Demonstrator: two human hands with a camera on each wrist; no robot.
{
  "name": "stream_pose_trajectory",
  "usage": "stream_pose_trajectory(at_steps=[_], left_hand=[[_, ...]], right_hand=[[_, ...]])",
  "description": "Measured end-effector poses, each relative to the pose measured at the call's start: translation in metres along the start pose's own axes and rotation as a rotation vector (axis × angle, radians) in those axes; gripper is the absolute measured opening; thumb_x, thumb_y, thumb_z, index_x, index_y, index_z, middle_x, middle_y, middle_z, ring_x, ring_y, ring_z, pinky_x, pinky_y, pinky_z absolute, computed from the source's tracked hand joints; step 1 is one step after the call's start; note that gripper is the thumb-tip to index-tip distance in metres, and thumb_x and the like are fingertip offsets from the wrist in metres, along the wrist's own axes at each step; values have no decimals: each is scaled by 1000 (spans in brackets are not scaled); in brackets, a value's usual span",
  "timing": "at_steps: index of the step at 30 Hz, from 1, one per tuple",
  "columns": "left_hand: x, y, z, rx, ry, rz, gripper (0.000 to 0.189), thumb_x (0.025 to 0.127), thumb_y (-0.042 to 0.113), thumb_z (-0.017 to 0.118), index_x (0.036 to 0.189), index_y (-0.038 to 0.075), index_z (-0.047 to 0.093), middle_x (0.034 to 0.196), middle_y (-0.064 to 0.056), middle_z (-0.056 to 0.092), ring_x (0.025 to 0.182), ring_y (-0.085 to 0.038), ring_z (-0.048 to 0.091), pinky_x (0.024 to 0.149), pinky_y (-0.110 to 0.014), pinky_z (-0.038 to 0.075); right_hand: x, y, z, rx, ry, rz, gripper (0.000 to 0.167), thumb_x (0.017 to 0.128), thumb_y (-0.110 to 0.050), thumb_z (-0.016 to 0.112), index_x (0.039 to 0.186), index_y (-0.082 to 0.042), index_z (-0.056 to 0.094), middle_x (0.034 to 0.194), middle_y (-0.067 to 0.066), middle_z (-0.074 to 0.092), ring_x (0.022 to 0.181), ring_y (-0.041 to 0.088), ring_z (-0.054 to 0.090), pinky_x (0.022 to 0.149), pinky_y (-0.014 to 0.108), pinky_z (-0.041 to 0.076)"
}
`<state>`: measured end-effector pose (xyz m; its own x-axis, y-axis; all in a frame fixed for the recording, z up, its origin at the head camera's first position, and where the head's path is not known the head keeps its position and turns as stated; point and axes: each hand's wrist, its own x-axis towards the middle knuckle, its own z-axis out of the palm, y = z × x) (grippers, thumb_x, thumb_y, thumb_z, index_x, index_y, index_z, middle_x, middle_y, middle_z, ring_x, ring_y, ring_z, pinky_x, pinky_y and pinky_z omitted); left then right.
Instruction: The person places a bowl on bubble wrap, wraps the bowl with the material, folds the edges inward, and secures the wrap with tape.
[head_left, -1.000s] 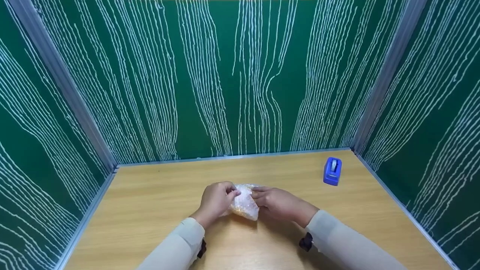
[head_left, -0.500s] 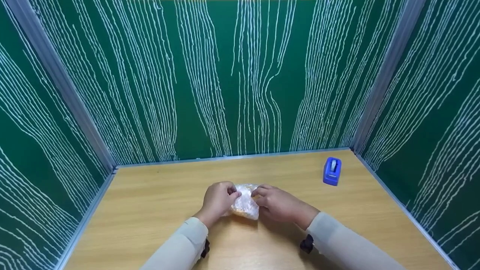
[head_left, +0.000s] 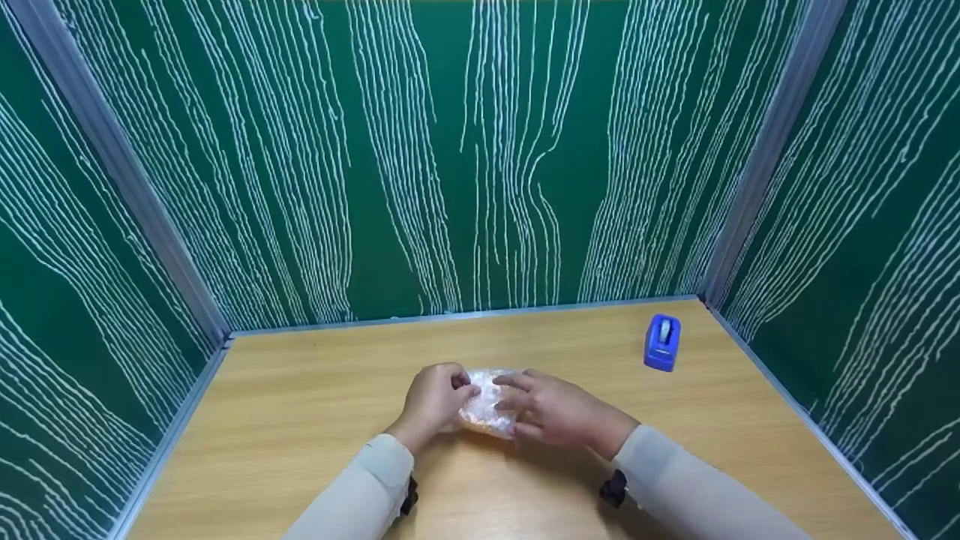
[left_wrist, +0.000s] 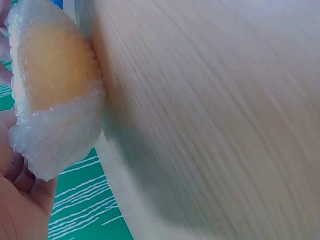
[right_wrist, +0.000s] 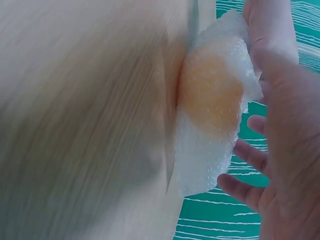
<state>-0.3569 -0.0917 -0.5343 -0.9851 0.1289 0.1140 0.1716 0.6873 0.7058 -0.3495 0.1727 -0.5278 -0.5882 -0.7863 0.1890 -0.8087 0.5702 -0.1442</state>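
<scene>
A bubble-wrapped bundle (head_left: 481, 405) lies on the table, with something rounded and orange showing through the clear wrap (left_wrist: 65, 127) in both wrist views. My left hand (head_left: 433, 397) grips the bundle's left end, thumb on top. Over its right side, my right hand (head_left: 559, 411) has its fingers spread and slightly bent, fingertips right at the wrap. Seen from the right wrist, those fingers (right_wrist: 242, 192) stand apart along the bundle's edge and do not close round it. The orange item's exact kind is hidden by the wrap.
Toward the back right of the wooden table (head_left: 322, 420) stands a blue tape dispenser (head_left: 663, 343) with a roll in it. Green panels (head_left: 390, 262) with white wavy lines enclose the table at the back and sides.
My right hand's fingers have lifted and spread, shifting a little left over the bundle. The wrap's pointed front right corner has flattened down. My left hand keeps its grip.
</scene>
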Motion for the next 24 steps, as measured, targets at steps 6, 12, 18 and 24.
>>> stream_pose_trajectory(at_steps=[6, 12, 18, 24], left_hand=[[-3, -11, -15, -103, -120, 29, 24, 99, 25, 92, 119, 17, 81, 118, 0, 77, 109, -21, 69, 106, -43, 66], [-8, -25, -30, -186, -191, -11, 24, 101, 23, 89, 124, 16, 83, 132, -3, 70, 126, -27, 65, 114, -48, 62], [-13, -25, -29, -35, -237, 68, 37, 111, 28, 75, 145, 14, 78, 147, -4, 66, 143, -30, 59, 128, -56, 51], [-15, -13, -19, 114, -261, 143, 41, 117, 31, 65, 145, 3, 76, 144, -4, 56, 142, -25, 51, 131, -49, 48]], right_hand=[[2, 0, 1, -42, -17, -30, 37, 111, -40, 73, 144, -25, 79, 170, -4, 60, 147, 34, 65, 124, 57, 55], [3, 1, 1, -35, -37, -17, 37, 112, -41, 71, 145, -25, 78, 167, -8, 63, 146, 31, 65, 123, 60, 54], [4, 2, 6, -65, -1, -56, 31, 108, -32, 76, 137, -24, 82, 164, -4, 67, 140, 31, 67, 112, 61, 60], [5, 1, 7, -78, 18, -67, 29, 107, -29, 76, 134, -22, 82, 166, 1, 65, 139, 34, 68, 114, 60, 60]])
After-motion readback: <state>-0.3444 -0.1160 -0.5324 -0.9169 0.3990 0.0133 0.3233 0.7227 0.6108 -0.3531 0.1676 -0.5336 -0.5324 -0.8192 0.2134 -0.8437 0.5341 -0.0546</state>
